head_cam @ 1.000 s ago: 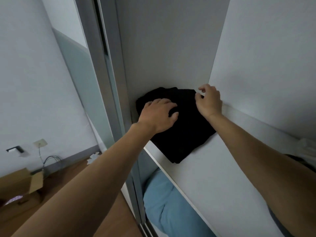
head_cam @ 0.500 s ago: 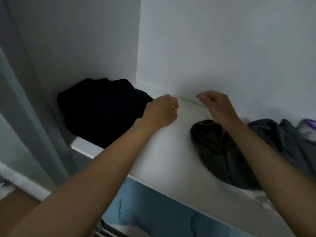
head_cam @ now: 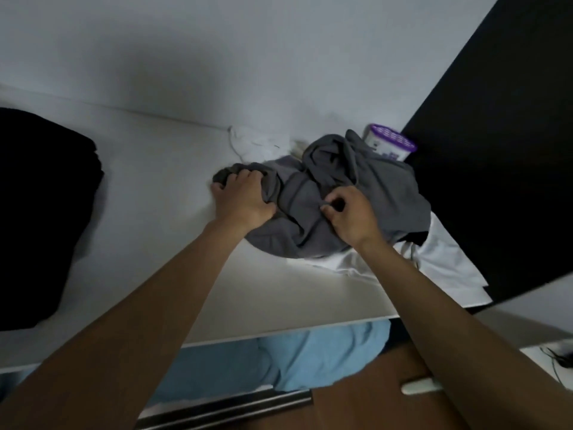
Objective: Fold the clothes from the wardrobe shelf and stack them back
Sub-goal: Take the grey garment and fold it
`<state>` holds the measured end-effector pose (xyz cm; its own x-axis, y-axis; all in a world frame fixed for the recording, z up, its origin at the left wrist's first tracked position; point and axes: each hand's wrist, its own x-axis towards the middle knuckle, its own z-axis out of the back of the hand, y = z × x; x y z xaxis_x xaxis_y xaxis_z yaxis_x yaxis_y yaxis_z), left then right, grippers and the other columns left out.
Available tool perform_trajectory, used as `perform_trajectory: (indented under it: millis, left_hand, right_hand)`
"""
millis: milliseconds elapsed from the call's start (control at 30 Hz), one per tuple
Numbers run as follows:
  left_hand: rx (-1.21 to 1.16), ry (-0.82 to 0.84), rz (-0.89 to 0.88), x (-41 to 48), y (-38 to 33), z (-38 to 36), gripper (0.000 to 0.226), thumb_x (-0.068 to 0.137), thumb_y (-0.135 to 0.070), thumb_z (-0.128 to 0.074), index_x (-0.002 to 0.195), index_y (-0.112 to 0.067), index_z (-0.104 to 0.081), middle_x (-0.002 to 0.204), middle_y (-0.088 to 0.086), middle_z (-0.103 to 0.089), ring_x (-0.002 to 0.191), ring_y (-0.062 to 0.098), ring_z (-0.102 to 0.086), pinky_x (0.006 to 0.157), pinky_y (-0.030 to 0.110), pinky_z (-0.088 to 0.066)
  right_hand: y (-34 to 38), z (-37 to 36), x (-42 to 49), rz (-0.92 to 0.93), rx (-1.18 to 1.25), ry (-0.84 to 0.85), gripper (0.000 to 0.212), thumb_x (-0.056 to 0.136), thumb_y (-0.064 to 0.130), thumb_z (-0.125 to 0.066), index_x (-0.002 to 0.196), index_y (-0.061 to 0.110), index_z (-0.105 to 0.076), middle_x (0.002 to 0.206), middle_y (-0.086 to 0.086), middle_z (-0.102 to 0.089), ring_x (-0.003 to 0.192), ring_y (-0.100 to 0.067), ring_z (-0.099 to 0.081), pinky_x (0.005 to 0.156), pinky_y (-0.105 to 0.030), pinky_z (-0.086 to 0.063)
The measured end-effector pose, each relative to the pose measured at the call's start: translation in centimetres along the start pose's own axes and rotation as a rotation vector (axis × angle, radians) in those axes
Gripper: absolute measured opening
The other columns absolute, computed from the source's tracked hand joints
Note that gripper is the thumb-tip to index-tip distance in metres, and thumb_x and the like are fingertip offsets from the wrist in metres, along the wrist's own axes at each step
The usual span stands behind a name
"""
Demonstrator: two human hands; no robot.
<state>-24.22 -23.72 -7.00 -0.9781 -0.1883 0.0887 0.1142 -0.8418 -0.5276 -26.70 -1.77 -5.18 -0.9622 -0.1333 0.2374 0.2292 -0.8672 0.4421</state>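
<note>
A crumpled grey garment (head_cam: 366,187) lies in a heap on the white wardrobe shelf (head_cam: 161,193), towards the right. My left hand (head_cam: 243,201) is closed on its left edge. My right hand (head_cam: 350,214) pinches a fold near its middle. A folded black garment (head_cam: 43,212) sits at the shelf's left end, apart from both hands. White clothes (head_cam: 446,268) lie under and behind the grey heap.
A white tub with a purple lid (head_cam: 389,147) stands behind the grey heap. A black panel (head_cam: 502,169) closes off the right side. Blue fabric (head_cam: 297,358) fills the space below the shelf. A sliding-door rail (head_cam: 229,409) runs along the bottom, over brown floor.
Both hands left the black garment, moved right along the shelf and took hold of the grey garment. The view swung to the right with them.
</note>
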Motion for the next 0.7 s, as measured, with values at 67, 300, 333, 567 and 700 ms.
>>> perform_trajectory:
  millis: [67,300,333,567,700]
  left_hand:
    - [-0.092,-0.052,0.011,-0.2,0.0,0.3,0.046,0.082,-0.037,-0.066,0.125,-0.022,-0.058,0.129,0.005,-0.057,0.123,0.030,-0.050,0.106,0.052,-0.031]
    - [-0.787,-0.093,0.141,-3.4,-1.9,3.8,0.034,0.093,-0.041,-0.059,0.107,-0.010,-0.065,0.083,-0.001,-0.074,0.085,0.024,-0.069,0.081,0.038,-0.056]
    - [-0.918,0.146,0.224,-3.9,-2.8,4.4,0.050,0.093,-0.055,-0.055,0.111,-0.009,-0.066,0.080,0.003,-0.076,0.082,0.025,-0.072,0.074,0.036,-0.057]
    - [-1.107,0.368,0.318,-7.9,-7.6,0.9,0.030,0.092,-0.013,-0.067,0.118,0.001,-0.068,0.110,0.019,-0.072,0.105,0.034,-0.068,0.091,0.038,-0.055]
    - [-1.061,0.137,0.138,-10.8,-9.6,-0.1,0.019,0.096,-0.010,-0.061,0.111,-0.018,-0.070,0.104,0.002,-0.072,0.100,0.020,-0.067,0.082,0.029,-0.053]
  right_hand:
    - [0.4,0.2,0.3,-0.076,0.067,-0.017,0.017,0.087,0.020,-0.073,0.077,0.025,-0.059,0.100,0.002,-0.066,0.100,-0.021,-0.062,0.096,-0.045,-0.048]
    - [5.3,5.5,-3.0,-0.037,0.956,-0.108,0.025,0.090,0.006,-0.067,0.072,0.018,-0.056,0.063,0.006,-0.047,0.062,-0.007,-0.044,0.066,-0.022,-0.041]
    - [5.8,6.2,-4.5,0.055,0.978,0.004,0.022,0.089,0.007,-0.066,0.073,0.019,-0.057,0.062,0.005,-0.048,0.061,-0.007,-0.044,0.062,-0.020,-0.040]
    - [1.0,4.7,-14.6,0.256,0.524,0.613,0.005,0.090,-0.002,-0.068,0.087,-0.004,-0.065,0.090,0.003,-0.071,0.089,-0.006,-0.063,0.082,-0.023,-0.050]
    - [-3.8,7.5,-14.7,0.037,0.700,0.371,0.009,0.091,0.003,-0.067,0.091,0.006,-0.076,0.093,0.002,-0.077,0.092,-0.006,-0.069,0.090,-0.027,-0.052]
